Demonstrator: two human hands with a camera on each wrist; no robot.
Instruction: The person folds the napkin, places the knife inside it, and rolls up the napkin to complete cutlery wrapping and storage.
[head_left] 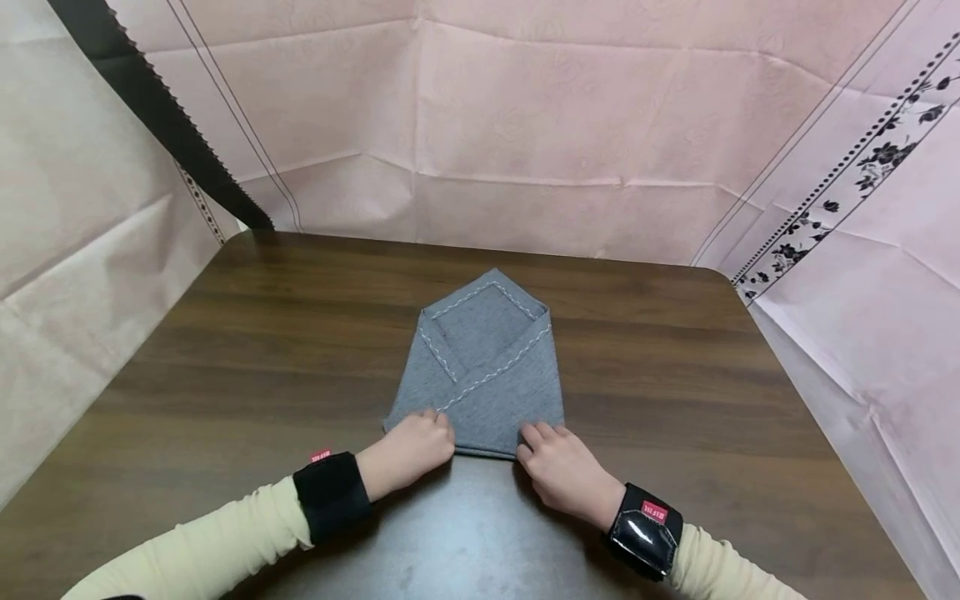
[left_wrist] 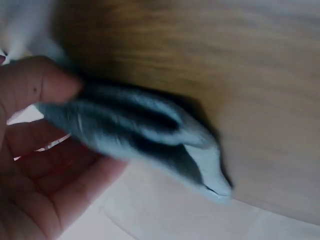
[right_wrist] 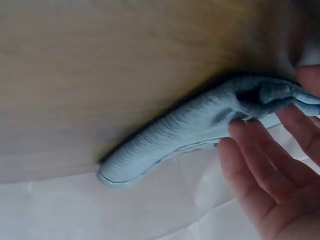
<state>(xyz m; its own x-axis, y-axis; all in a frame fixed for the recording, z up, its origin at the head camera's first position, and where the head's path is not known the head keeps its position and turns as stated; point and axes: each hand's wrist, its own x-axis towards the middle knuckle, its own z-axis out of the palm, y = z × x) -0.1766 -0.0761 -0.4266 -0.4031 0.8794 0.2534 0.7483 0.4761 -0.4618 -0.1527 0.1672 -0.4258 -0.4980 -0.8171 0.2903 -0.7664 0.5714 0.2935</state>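
A grey cloth (head_left: pixel 483 367) with white stitching lies folded on the dark wooden table (head_left: pixel 675 375), its two side flaps crossed over the middle and a point at the far end. My left hand (head_left: pixel 435 429) pinches the cloth's near left corner, and the left wrist view shows the thumb (left_wrist: pixel 50 85) on top of the bunched fabric (left_wrist: pixel 150 130). At the near right corner my right hand (head_left: pixel 536 437) grips the edge. In the right wrist view, its fingers (right_wrist: pixel 245 137) curl against the rolled fabric (right_wrist: pixel 175 130), with the thumb above.
Pink patterned sheets (head_left: pixel 525 125) hang behind and on both sides of the table, and a black band (head_left: pixel 157 108) crosses the left one. Bare wood surrounds the cloth. Both arms wear cream sleeves with black wrist straps (head_left: pixel 645 529).
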